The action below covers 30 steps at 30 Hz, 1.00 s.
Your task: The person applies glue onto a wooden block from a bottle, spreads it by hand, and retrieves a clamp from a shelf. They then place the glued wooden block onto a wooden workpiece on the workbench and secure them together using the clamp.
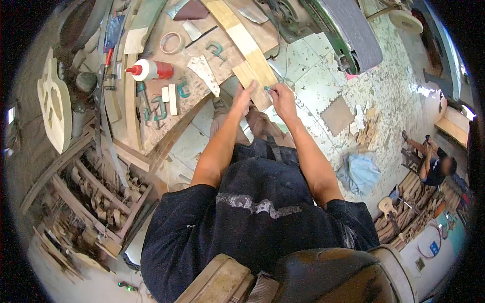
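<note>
A long pale wooden strip runs over the bench edge towards me. Against its near end lies a shorter wooden piece; whether the two are joined cannot be told. My left hand grips the shorter piece from its left side, thumb on top. On the right, my right hand pinches a small teal part at the wood's surface. Its colour matches the C-clamps on the bench, but its full shape is hidden. An irregular pale wood offcut lies left of my hands.
The bench holds a red-and-white glue bottle, a tape roll and small wood blocks. A green-framed machine stands right. A blue cloth lies on the floor; a person sits far right.
</note>
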Motion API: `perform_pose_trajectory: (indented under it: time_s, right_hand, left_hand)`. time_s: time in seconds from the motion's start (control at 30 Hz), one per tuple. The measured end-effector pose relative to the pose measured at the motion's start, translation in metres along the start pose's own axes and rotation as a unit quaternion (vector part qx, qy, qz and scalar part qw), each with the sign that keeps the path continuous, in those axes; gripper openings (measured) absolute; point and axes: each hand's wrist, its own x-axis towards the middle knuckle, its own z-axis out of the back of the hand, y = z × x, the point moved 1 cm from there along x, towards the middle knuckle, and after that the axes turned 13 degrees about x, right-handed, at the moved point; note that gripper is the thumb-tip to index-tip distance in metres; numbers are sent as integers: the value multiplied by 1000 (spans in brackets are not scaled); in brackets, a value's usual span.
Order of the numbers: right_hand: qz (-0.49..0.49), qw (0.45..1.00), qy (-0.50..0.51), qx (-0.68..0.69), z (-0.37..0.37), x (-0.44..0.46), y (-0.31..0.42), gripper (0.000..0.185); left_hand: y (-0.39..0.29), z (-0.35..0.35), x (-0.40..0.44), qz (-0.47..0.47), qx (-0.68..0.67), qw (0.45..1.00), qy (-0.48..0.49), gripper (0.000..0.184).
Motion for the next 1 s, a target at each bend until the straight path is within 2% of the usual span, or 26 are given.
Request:
perform_pose_trajectory:
  time_s: [0.2,0.6,0.73,1.0]
  right_hand:
    - [-2,1000,-3,10,0,0,4,9]
    - [0,999,31,23,6,5,0,8]
    - [20,998,53,-18,9,7,0,8]
    - [35,996,78,-18,10,11,1,7]
  left_hand:
    - [-13,0,-7,46,-29,998,28,52]
    - [-7,-2,3,2,-22,1000,4,48]
    - [-7,-1,5,16,-15,1000,-3,46]
    - [-12,-4,1,36,-7,999,2,47]
